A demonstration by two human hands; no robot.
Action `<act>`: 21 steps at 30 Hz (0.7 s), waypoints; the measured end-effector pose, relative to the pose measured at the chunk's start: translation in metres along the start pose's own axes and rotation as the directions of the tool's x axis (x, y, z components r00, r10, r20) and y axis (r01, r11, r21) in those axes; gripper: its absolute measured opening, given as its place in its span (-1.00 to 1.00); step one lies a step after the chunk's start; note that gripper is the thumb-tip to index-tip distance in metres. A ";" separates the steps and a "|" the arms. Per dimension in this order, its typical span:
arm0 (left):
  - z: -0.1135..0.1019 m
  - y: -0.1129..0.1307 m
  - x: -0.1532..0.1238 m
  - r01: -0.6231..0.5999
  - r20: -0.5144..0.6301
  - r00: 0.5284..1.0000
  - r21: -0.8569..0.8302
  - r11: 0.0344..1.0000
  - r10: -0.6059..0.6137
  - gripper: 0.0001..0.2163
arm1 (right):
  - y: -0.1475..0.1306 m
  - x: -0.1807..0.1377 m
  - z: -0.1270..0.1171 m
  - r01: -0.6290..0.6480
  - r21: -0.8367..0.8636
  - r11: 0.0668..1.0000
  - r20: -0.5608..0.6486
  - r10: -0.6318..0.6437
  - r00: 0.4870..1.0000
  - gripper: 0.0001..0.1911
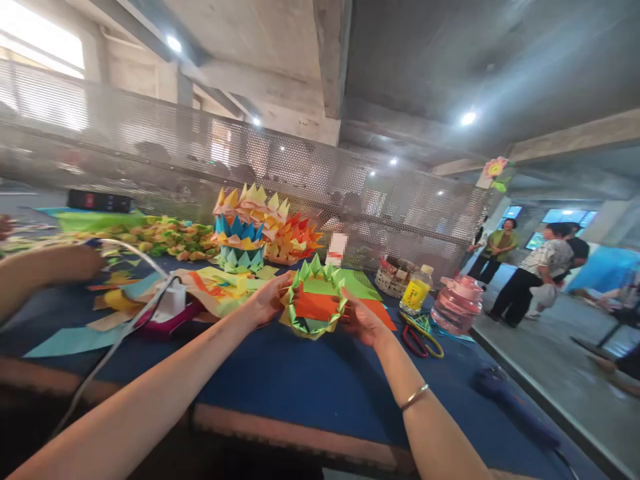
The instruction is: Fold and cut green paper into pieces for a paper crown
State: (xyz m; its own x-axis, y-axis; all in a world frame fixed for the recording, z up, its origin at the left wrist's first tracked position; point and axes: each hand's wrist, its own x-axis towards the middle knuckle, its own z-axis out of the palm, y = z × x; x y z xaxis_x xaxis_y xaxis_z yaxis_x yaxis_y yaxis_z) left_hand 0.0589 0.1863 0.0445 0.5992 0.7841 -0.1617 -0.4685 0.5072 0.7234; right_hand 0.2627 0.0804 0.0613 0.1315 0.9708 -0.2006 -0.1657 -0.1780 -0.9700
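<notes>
A ring of folded green paper (316, 328) with a row of pointed tips is held upright above the table's near half, its opening facing me. My left hand (270, 299) grips its left side, and my right hand (364, 321) grips the right side. Orange paper (383, 315) and green sheets (365, 285) lie behind it, partly seen through the ring. Beyond the left hand stand stacked folded-paper rings in teal (243, 259), blue (237, 230) and pale peach and yellow (253, 203), beside an orange-red one (300, 237).
Another person's arm (45, 273) reaches in at left, near a white cable (135, 320) and a power strip (173, 320). Scissors (420, 337), a yellow-labelled bottle (417, 291), a pink jug (457, 303), a basket (394, 277) and a dark blue tool (515, 403) lie right. Folded pieces (175, 239) are heaped left.
</notes>
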 end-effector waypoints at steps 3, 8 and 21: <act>0.001 -0.003 0.001 0.025 -0.011 1.000 0.021 0.999 -0.025 -0.72 | 0.000 -0.003 0.006 -0.022 -0.029 0.999 -0.010 0.022 1.000 -0.73; -0.001 -0.007 0.003 0.001 -0.111 0.994 0.075 0.997 0.007 -0.74 | -0.019 -0.003 0.008 -0.015 -0.060 0.998 -0.055 0.012 0.998 -0.76; 0.000 -0.025 0.012 -0.176 -0.134 0.959 0.406 0.897 0.248 -0.60 | -0.159 0.066 -0.081 0.332 -0.031 0.943 -0.550 -0.293 0.782 -0.65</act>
State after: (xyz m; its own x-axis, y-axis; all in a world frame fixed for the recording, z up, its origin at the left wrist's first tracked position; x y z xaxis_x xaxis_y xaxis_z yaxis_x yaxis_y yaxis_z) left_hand 0.0775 0.1829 0.0244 0.3717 0.9261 -0.0653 -0.2618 0.1720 0.9497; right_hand 0.3766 0.1597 0.1914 0.6893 0.7226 0.0521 -0.0825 0.1498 -0.9853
